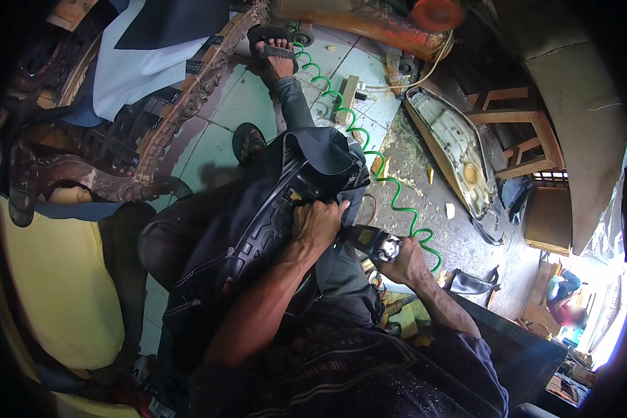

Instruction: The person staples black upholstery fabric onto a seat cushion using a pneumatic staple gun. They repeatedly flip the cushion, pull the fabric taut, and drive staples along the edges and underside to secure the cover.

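An upturned seat with a black ribbed plastic base (266, 226) lies across my lap. Loose black cover material (320, 150) wraps around its edge, with pale stitching along the near-left part. My left hand (317, 226) is closed on the cover at the seat's right edge, pressing it against the base. Just to its right, my right hand (405, 261) grips a staple gun (368, 241), dark with a shiny metal end cap. The gun's nose points left at the cover edge beside my left fingers; whether it touches is hidden.
A green coiled hose (400, 198) runs across the tiled floor to an orange tank (390, 35). A pale seat shell (460, 153) and wooden frames (529, 132) stand right. Carved furniture (167, 118) and yellow foam (63, 285) lie left. Another person (568, 306) is far right.
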A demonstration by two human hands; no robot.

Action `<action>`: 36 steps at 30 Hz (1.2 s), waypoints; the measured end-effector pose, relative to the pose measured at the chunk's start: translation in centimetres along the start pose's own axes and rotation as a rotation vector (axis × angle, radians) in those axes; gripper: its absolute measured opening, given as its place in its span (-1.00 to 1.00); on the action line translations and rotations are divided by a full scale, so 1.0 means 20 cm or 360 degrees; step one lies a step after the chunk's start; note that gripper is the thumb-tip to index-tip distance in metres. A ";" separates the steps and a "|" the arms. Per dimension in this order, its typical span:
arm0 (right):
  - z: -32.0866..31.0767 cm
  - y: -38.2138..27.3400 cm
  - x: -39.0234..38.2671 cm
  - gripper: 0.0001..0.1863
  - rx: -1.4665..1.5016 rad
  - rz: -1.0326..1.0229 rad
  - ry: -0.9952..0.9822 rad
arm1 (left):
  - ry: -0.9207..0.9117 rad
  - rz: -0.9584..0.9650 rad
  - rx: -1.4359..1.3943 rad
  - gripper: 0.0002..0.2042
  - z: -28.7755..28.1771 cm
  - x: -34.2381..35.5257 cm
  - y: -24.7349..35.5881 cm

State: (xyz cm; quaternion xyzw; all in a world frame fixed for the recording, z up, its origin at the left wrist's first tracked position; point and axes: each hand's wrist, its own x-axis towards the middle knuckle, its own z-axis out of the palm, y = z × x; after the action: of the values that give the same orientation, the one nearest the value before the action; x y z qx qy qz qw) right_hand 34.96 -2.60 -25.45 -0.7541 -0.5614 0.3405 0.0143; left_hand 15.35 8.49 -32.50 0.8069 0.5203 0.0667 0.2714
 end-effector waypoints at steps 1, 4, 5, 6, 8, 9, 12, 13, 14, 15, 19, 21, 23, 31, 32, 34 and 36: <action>-0.03 0.00 -0.01 -0.63 0.0027 -0.0046 0.0058 | -0.0039 -0.0013 0.0020 -0.44 -0.01 0.00 0.01; -0.08 0.00 -0.03 -0.59 0.0046 -0.0211 0.0209 | -0.0032 -0.0034 0.0007 -0.44 -0.04 -0.01 0.02; -0.09 0.00 -0.03 -0.57 0.0038 -0.0200 0.0195 | -0.0038 -0.0024 -0.0027 -0.44 -0.04 -0.01 0.02; -0.09 -0.01 -0.01 -0.55 0.0081 -0.0139 0.0113 | -0.0056 -0.0030 -0.0038 -0.44 -0.04 -0.01 0.01; -0.07 -0.02 0.02 -0.51 -0.0018 -0.0137 0.0112 | -0.0051 -0.0021 -0.0039 -0.44 -0.03 0.00 0.00; -0.05 -0.02 0.03 -0.49 -0.0160 -0.0193 0.0188 | -0.0033 -0.0009 -0.0033 -0.44 -0.02 -0.01 0.00; -0.02 -0.04 0.07 -0.43 -0.0098 -0.0064 0.0021 | -0.0041 -0.0024 -0.0064 -0.43 0.00 0.00 -0.01; -0.02 -0.04 0.08 -0.43 -0.0113 -0.0011 0.0002 | -0.0077 -0.0049 -0.0075 -0.43 0.00 0.00 -0.01; -0.03 -0.03 0.08 -0.43 -0.0128 0.0036 -0.0004 | -0.0070 -0.0020 -0.0070 -0.43 -0.01 0.00 -0.01; -0.04 -0.03 0.08 -0.48 -0.0084 -0.0058 -0.0007 | -0.0089 -0.0017 -0.0057 -0.42 -0.01 0.00 -0.01; -0.10 0.01 0.06 -0.60 0.0120 -0.0100 0.0064 | -0.0143 -0.0050 -0.0049 -0.42 -0.05 0.00 0.01; -0.10 0.03 0.06 -0.63 0.0045 -0.0294 0.0248 | -0.0153 -0.0056 -0.0063 -0.42 -0.06 0.00 0.02; -0.09 0.04 0.08 -0.64 -0.0041 -0.0338 0.0269 | -0.0171 -0.0058 -0.0061 -0.42 -0.06 0.00 0.01; -0.06 0.02 0.18 -0.50 -0.0081 -0.0001 0.0003 | -0.0136 -0.0065 -0.0210 -0.42 0.00 0.01 -0.02; -0.08 0.02 0.18 -0.52 -0.0053 -0.0015 -0.0014 | -0.0096 -0.0044 -0.0190 -0.42 0.00 0.01 -0.02; -0.12 0.03 0.15 -0.59 0.0010 -0.0112 0.0075 | -0.0095 -0.0036 -0.0147 -0.42 -0.01 0.01 -0.01; -0.16 0.04 0.13 -0.62 0.0051 -0.0279 0.0276 | -0.0055 -0.0027 -0.0168 -0.42 -0.02 0.00 0.00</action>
State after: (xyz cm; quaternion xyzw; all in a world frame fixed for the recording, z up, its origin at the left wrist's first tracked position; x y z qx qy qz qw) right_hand 37.64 0.57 -24.56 -0.7284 -0.6164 0.2804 0.1048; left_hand 15.25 8.68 -32.18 0.7882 0.5181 0.0779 0.3229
